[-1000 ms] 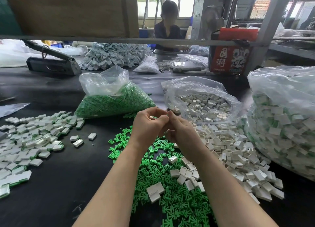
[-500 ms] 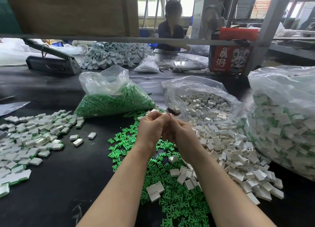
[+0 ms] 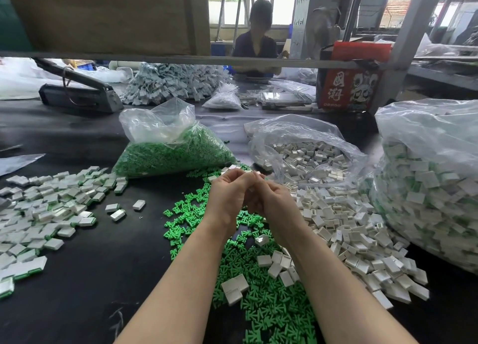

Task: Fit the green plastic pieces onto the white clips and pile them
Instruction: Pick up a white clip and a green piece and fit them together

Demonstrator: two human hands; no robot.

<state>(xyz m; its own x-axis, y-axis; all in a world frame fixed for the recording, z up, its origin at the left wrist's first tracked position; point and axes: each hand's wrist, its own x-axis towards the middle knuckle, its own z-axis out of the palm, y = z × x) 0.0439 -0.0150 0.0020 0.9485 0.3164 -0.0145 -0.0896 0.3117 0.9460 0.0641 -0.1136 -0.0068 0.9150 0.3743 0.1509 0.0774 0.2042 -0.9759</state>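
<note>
Nearest you, loose green pieces (image 3: 269,315) and white clips (image 3: 344,230) lie mixed on the counter (image 3: 77,279). Above them your left hand (image 3: 229,197) and right hand (image 3: 275,204) meet, fingers curled on a small white part; any green piece is hidden, so a skewed fit could jam. The finished pile (image 3: 44,209) sits left: a hasty toss could scatter it.

I'm at a small factory assembly bench (image 3: 77,279): bulging plastic sacks of parts (image 3: 429,178) at right, another worker (image 3: 254,43) top centre, steel shelving frame (image 3: 403,41) upper right.
</note>
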